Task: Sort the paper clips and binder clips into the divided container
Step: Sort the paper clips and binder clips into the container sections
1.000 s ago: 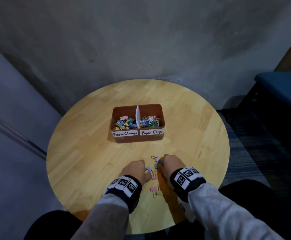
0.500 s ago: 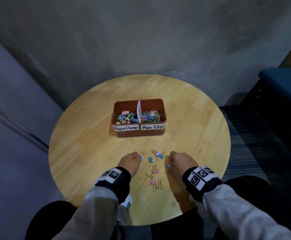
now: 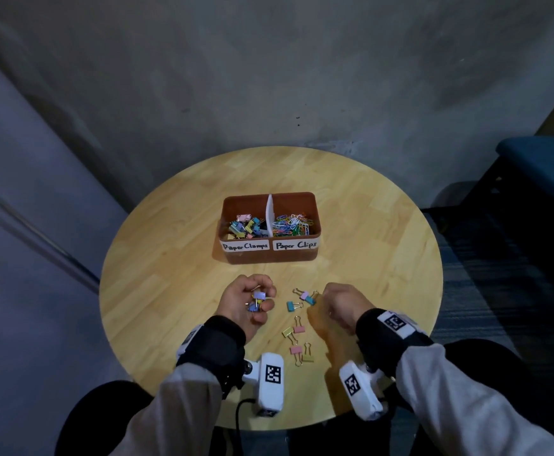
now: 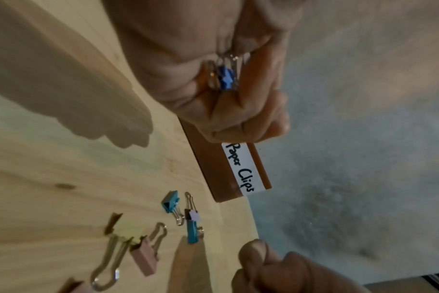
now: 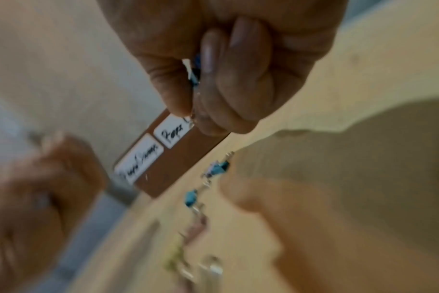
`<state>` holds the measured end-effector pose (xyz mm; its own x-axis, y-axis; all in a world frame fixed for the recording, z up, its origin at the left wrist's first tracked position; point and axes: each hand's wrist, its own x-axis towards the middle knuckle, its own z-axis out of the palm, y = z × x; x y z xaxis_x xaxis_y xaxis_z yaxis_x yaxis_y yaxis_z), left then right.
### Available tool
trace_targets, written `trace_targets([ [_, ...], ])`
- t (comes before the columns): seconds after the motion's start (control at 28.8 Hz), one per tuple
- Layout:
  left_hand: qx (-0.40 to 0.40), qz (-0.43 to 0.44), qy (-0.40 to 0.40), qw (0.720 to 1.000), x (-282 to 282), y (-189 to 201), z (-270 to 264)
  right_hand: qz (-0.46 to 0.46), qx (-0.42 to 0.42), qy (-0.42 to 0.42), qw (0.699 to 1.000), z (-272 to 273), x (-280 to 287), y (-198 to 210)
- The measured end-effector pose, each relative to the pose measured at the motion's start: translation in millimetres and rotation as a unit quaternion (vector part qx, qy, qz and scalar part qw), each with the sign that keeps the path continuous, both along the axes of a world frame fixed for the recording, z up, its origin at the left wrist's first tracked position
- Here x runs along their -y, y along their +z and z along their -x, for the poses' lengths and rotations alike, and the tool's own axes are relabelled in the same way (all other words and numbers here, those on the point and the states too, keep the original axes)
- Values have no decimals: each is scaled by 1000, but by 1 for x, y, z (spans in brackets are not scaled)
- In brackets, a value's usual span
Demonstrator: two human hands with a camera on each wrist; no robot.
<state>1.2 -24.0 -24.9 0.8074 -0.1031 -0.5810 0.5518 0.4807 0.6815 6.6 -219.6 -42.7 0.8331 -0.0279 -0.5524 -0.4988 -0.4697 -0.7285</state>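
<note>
A brown divided container [image 3: 302,255] stands mid-table, labelled "Paper Clamps" on the left and "Paper Clips" on the right. Binder clips [image 3: 244,225] fill its left half and paper clips [image 3: 292,223] its right. My left hand [image 3: 259,301] is turned palm up in front of it, fingers curled round a few small binder clips [image 4: 224,76], purple and blue among them. My right hand [image 3: 326,299] is curled to the right, pinching a blue binder clip [image 5: 195,76]. Between the hands several loose binder clips [image 3: 297,329] lie on the wood, teal ones [image 4: 170,202] nearest the container.
The round wooden table [image 3: 170,258] stands against a grey wall. A dark blue seat [image 3: 539,159] with white paper on it is at the right. My knees show below the table's near edge.
Both hands have lifted off the pile of clips and moved apart. The left hand has turned palm up with clips in it. The loose clips are now uncovered.
</note>
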Motion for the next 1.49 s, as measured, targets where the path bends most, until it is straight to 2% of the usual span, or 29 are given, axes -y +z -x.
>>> trace_targets([
  [0.07,-13,-69,-21,997,2,-4,0,-158,-64,-82,982,-5,4,5],
  [0.1,-11,-155,-56,986,4,-6,2,-233,-85,-108,963,-7,7,6],
  [0.14,-2,-264,-99,959,6,-8,4,-295,-101,-128,942,-9,9,7],
  [0.21,35,-477,-176,860,10,-15,8,-359,-120,-157,912,-13,11,5],
  [0.24,58,-549,-229,802,12,-18,11,-349,-118,-159,916,-16,9,5],
  [0.28,75,-602,-280,744,14,-22,13,-300,-106,-149,936,-18,7,6],
  [0.31,90,-636,-316,698,16,-26,15,-219,-84,-134,963,-20,3,6],
  [0.38,119,-668,-344,649,17,-31,15,-65,-29,-106,992,-24,-7,5],
  [0.45,148,-689,-350,617,19,-31,13,5,33,-74,997,-27,-16,4],
  [0.52,166,-702,-361,591,22,-29,13,113,67,26,991,-30,-23,2],
  [0.63,182,-703,-358,588,20,-29,11,280,103,166,940,-34,-31,1],
  [0.69,193,-693,-371,587,15,-30,11,345,116,224,904,-36,-33,-2],
  [0.76,210,-686,-391,577,11,-32,11,381,124,256,880,-38,-36,-6],
  [0.87,235,-690,-399,555,8,-33,8,391,126,272,870,-42,-39,-8],
  [0.94,248,-699,-404,535,8,-34,6,384,119,267,876,-43,-41,-6],
  [1.01,242,-707,-409,524,9,-32,5,357,107,233,898,-42,-39,-3],
  [1.04,230,-704,-405,536,9,-30,5,322,103,202,919,-41,-37,0],
  [1.08,215,-694,-394,562,6,-30,5,265,102,163,945,-40,-33,3],
  [1.11,198,-678,-369,604,3,-29,4,186,102,118,970,-39,-29,8],
  [1.15,179,-652,-330,659,-1,-28,2,95,95,70,988,-38,-26,13],
  [1.22,142,-563,-219,784,-9,-24,-7,-80,60,-22,995,-42,-20,27],
  [1.25,128,-508,-152,838,-14,-19,-16,-159,42,-57,985,-46,-19,35],
  [1.29,115,-455,-90,879,-19,-12,-27,-237,20,-82,968,-52,-18,41],
  [1.32,104,-403,-46,908,-23,-4,-39,-309,-11,-100,946,-59,-19,47],
  [1.42,86,-231,21,969,-31,27,-71,-462,-96,-133,872,-76,-33,66],
  [1.49,88,-140,32,986,-34,41,-86,-492,-112,-160,849,-88,-48,74],
])
